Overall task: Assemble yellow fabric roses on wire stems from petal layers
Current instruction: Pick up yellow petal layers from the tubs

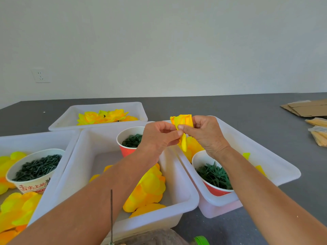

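A yellow fabric petal layer (183, 124) is held up above the white bins, folded into a bud with a strip hanging down. My left hand (157, 137) pinches its lower left side with thumb and fingertips. My right hand (205, 133) pinches it from the right, fingers curled round the fabric. Finished yellow roses (104, 117) lie in the far white bin (141, 110). A thin dark wire stem (111, 216) stands upright near the bottom edge.
The middle bin (185, 191) holds loose yellow petals (150, 188) and a red cup of green rings (131, 140). The right bin (276, 167) has a cup of green calyxes (214, 174). A white cup of dark green pieces (37, 167) stands at the left. Cardboard (307, 108) lies far right.
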